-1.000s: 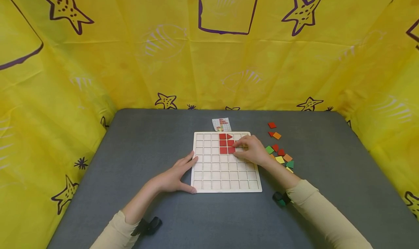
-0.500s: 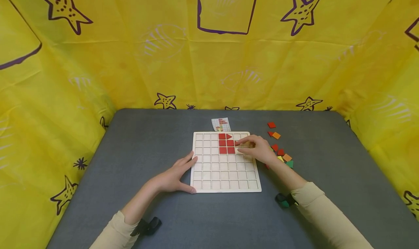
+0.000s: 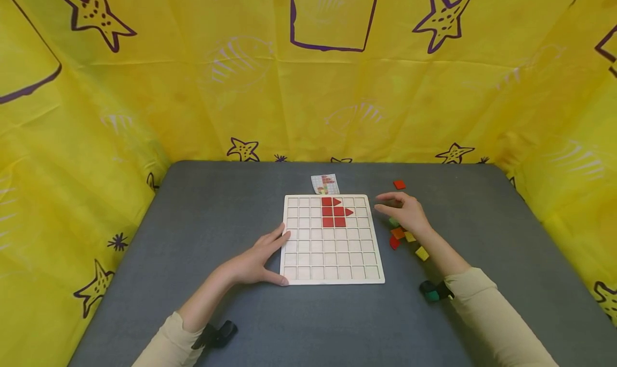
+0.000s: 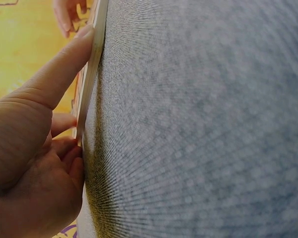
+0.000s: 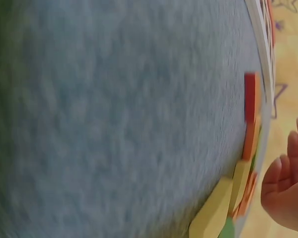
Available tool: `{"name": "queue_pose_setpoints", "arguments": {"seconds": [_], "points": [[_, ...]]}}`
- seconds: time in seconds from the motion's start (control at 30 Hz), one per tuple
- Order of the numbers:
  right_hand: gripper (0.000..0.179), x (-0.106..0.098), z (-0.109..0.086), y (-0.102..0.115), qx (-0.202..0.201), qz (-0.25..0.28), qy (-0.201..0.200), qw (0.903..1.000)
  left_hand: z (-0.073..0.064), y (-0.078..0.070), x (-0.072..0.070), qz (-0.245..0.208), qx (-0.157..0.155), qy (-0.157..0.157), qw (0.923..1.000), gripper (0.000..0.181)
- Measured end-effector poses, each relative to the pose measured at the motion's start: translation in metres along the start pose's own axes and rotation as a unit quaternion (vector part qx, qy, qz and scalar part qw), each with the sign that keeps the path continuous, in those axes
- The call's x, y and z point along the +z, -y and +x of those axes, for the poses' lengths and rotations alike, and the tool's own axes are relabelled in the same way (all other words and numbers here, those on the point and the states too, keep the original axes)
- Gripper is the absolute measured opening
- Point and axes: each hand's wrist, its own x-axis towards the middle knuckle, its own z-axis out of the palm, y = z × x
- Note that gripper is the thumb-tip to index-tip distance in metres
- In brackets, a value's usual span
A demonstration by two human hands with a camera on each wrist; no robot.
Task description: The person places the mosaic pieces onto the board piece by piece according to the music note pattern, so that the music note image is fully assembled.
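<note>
A pale wooden grid board point(image 3: 330, 258) lies on the table, with several red square tiles point(image 3: 328, 211) in its upper cells. Two red triangles point right: one in the top row point(image 3: 336, 201), another in the second row point(image 3: 349, 212). My left hand point(image 3: 254, 261) rests at the board's left side, fingertips on the edge and thumb by the near corner; the left wrist view shows the thumb point(image 4: 64, 69) stretched along the rim. Off the board's right edge, my right hand point(image 3: 407, 212) hovers over the loose tiles, thumb and fingers apart with nothing between them.
Loose tiles lie right of the board, among them a yellow one point(image 3: 422, 253), an orange one point(image 3: 398, 233) and a red one point(image 3: 394, 242). Farther back is another red tile point(image 3: 399, 185). A small printed card point(image 3: 325, 184) touches the board's far edge. Yellow cloth point(image 3: 308, 99) hangs behind.
My right hand has let go of a red triangle in the second row and moved right, off the board to above the loose tiles. The left hand has stayed in place.
</note>
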Motion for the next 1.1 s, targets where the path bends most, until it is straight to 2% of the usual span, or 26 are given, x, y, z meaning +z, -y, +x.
{"name": "queue_pose_setpoints", "arguments": {"seconds": [0.43, 0.67, 1.1], "points": [[0.049, -0.026, 0.017, -0.022, 0.05, -0.006, -0.069, 0.9963, 0.0, 0.001, 0.0, 0.001, 0.005, -0.001, 1.0, 0.109], [0.048, -0.032, 0.032, -0.03, 0.05, -0.048, -0.112, 0.9912, 0.001, 0.003, 0.001, 0.006, 0.009, -0.002, 0.9999, 0.109], [0.049, -0.032, 0.044, -0.021, 0.103, -0.12, -0.108, 0.9814, 0.001, 0.004, 0.0, 0.008, 0.008, -0.001, 0.9999, 0.108]]}}
